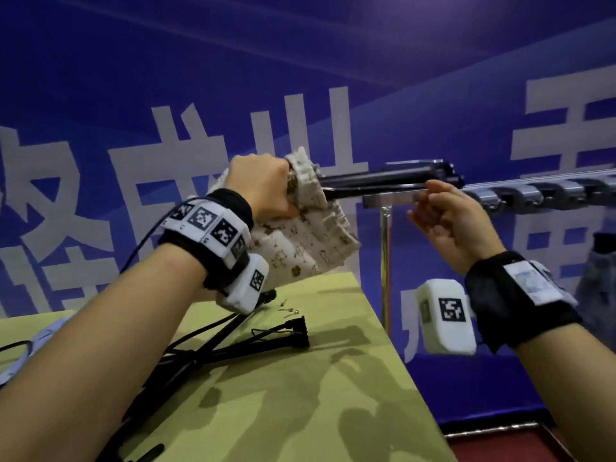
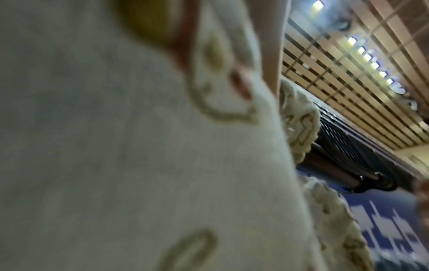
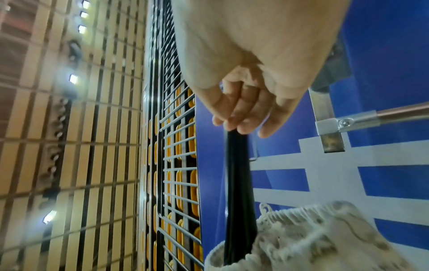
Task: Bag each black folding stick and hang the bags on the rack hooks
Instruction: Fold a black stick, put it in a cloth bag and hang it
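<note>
Black folding stick (image 1: 383,180) held level in the air above the far edge of the table (image 1: 300,395), one end sunk into the gathered mouth of a cream printed bag (image 1: 300,248), the other end sticking out toward the rack. Folded segments bundled side by side (clearest from the right wrist camera, where the stick (image 3: 239,183) runs from the fingertips down into the ruffled bag mouth (image 3: 301,238)). Right hand (image 1: 450,218) at the free end, fingertips (image 3: 234,124) closed on the stick's tip, palm turned up and fingers bent. Left hand (image 1: 263,188) clenched around the bag's neck, fabric bunched in the fist, the rest of the bag hanging below the wrist. From the left wrist camera, mostly blurred cream cloth (image 2: 139,165) close to the lens. Behind, a metal rack bar (image 1: 393,198) on an upright post (image 1: 385,261), a row of metal hooks (image 1: 533,193) running off to the right. On the olive table, more black folding sticks (image 1: 266,341) lying in a loose heap, near a few small metal clips (image 1: 290,310). Blue banner with large white characters (image 1: 200,95) filling the background.
</note>
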`<action>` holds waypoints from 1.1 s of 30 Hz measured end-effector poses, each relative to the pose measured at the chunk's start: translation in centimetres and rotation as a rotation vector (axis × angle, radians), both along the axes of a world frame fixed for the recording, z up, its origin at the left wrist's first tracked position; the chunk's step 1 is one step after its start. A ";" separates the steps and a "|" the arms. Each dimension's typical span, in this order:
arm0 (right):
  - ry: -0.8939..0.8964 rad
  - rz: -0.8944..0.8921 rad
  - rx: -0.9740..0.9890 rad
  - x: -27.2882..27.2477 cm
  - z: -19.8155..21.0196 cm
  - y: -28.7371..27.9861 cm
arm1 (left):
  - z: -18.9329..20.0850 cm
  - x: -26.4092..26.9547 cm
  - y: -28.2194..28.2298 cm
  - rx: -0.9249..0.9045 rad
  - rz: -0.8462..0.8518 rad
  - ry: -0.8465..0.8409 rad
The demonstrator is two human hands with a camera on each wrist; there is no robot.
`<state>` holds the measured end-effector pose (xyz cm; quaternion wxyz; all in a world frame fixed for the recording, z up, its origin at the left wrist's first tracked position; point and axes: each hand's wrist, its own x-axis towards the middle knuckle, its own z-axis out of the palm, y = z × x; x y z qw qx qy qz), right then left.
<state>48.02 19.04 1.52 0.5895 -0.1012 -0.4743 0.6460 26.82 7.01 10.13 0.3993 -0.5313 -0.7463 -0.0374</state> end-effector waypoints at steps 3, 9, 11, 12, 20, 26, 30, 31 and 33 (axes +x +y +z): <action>0.092 -0.025 -0.126 2.2 0.6 0.2 | 2.1 1.5 1.1 0.084 -0.103 -0.166; 0.101 -0.131 -0.144 7.3 2.1 0.9 | 1.6 6.9 5.3 0.152 -0.556 -0.773; 0.045 -0.156 -0.122 8.9 2.1 1.5 | 0.5 9.3 7.2 0.172 -0.673 -0.922; 0.011 -0.176 -0.120 9.7 1.9 1.7 | -0.2 10.5 8.3 0.175 -0.714 -0.984; -0.227 -0.359 -0.200 15.9 0.8 2.7 | -5.4 18.0 13.5 0.177 -0.854 -1.332; -0.519 -0.348 -0.332 17.5 -1.1 3.0 | -11.0 20.4 14.6 0.198 -0.902 -1.615; -0.735 -0.347 -0.336 16.4 -3.8 3.1 | -15.2 20.3 14.3 0.080 -0.884 -1.756; -0.831 -0.380 -0.308 16.0 -4.6 3.3 | -16.2 20.3 14.2 0.046 -0.887 -1.774; -0.974 -0.464 -0.238 15.1 -6.5 3.3 | -17.9 20.1 13.9 0.011 -0.894 -1.801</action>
